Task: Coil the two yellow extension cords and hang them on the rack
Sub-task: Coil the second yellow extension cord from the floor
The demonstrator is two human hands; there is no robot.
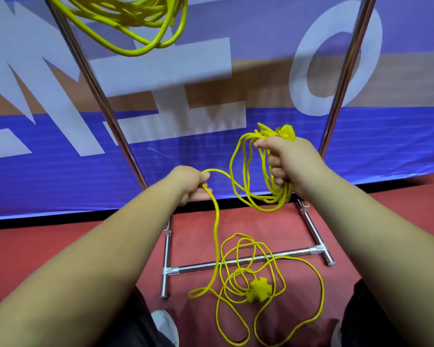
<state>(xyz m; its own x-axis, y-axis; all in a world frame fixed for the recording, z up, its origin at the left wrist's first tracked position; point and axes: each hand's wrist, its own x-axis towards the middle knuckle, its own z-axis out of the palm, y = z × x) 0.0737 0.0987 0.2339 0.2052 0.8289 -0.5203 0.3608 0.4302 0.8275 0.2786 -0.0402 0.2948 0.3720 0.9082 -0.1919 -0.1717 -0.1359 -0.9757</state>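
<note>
- Coil of glossy yellow extension cord (135,33), upper left: hangs in several wide loops between the two uprights of the rack. Its support lies above the top edge and cannot be seen.
- Blue banner with large white letters (48,176): stretches across the background behind the rack.
- Chrome tubular rack (103,101): the left upright rises slanted from the red carpeted floor (35,246), and the base crossbar (198,266) lies on the floor at lower centre.
- Grey shoe toe (164,321): shows at the bottom edge, on the floor.
- Left hand (188,185): fingers are curled round a single strand of the second yellow extension cord (217,221). The strand drops from this hand to the floor and also arcs across to the right hand.
- Loose loops of the second cord: lie tangled on the floor, crossing over the base crossbar. The yellow multi-outlet socket block (257,293) rests among them.
- Right hand (286,161): clenched round a bundle of gathered loops of the same cord, held in the air just left of the right upright (346,71). The loops hang below the fist.
</note>
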